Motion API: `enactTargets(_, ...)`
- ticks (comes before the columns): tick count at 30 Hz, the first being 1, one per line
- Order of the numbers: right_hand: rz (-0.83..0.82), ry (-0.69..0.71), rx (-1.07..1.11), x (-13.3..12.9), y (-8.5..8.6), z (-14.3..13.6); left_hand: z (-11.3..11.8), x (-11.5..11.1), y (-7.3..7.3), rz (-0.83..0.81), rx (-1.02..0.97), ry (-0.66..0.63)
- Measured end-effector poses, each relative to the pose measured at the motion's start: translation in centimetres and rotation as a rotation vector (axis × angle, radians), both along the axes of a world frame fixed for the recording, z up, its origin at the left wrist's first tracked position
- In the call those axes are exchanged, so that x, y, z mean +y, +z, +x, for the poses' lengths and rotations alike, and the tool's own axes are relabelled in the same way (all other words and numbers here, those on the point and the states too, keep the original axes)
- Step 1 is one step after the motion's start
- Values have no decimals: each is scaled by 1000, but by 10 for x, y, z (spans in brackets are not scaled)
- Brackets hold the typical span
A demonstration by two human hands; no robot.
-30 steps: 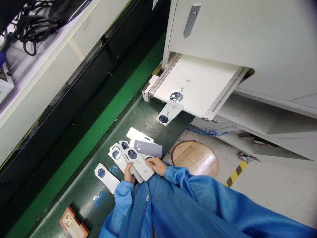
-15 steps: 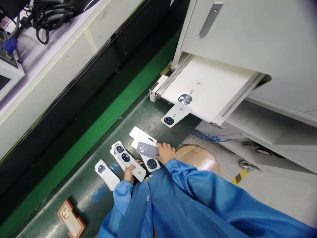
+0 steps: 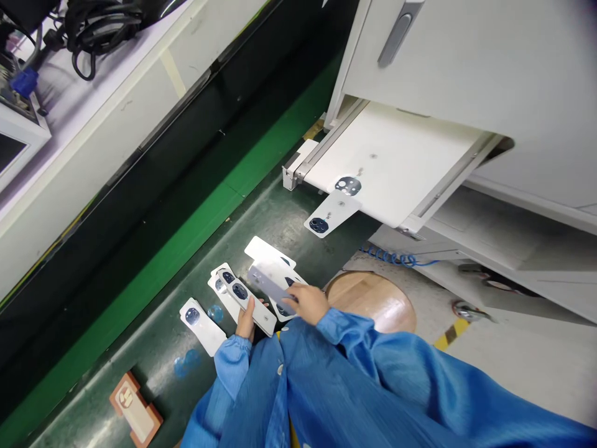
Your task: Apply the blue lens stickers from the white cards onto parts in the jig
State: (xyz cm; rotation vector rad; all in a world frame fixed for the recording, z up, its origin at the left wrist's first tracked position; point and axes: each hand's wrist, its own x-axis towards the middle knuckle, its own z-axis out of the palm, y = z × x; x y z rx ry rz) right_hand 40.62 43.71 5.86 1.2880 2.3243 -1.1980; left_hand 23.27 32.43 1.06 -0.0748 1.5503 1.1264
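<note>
My left hand (image 3: 245,322) is closed around white phone back panels (image 3: 259,313) with dark round camera areas, held tilted, thumb on top. In my right hand (image 3: 310,303) is a grey phone back panel (image 3: 269,285), pinched at its near end and tilted. It sits close beside the panels in my left hand; whether they touch I cannot tell. Beneath it, more white panels (image 3: 267,249) lie overlapping on the dark green bench (image 3: 196,280). Another small pile of white panels (image 3: 208,333) rests left of my left hand.
A white conveyor belt (image 3: 410,155) comes out of a grey cabinet (image 3: 466,68); one white panel (image 3: 334,210) juts over its end. An orange fixture (image 3: 152,424) lies at lower left. A round wooden stool (image 3: 373,298) stands at right. Cables (image 3: 100,28) sit on the upper shelf.
My right hand has turned the grey panel steeper and brought it nearer the panels in my left hand. My left hand has tilted its panels and its thumb now lies over them.
</note>
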Motion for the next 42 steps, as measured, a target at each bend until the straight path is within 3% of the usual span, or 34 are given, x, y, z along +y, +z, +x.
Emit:
enactTargets(5, -60, 183, 151, -38, -2, -40, 2, -1, 2, 20, 22, -39)
enactTargets(9, -124, 222, 244, -44, -20, -35, -1, -7, 2, 6, 18, -24)
enactTargets(14, -182, 138, 222, -40, -32, -26, 0, -10, -1, 22, 10, 17)
enactTargets(22, 88, -259, -108, -5, -30, -19, -1, -13, -1, 26, 0, 99)
enactTargets(26, 102, -365, -221, 14, -36, -21, 2, -8, -7, 19, 10, 106)
enactTargets(35, -20, -377, -241, 11, -46, -39, 15, 20, -11, 70, -47, 102)
enactTargets(42, 151, -366, -188, 53, -36, -57, 6, 20, -9, 99, -23, 138)
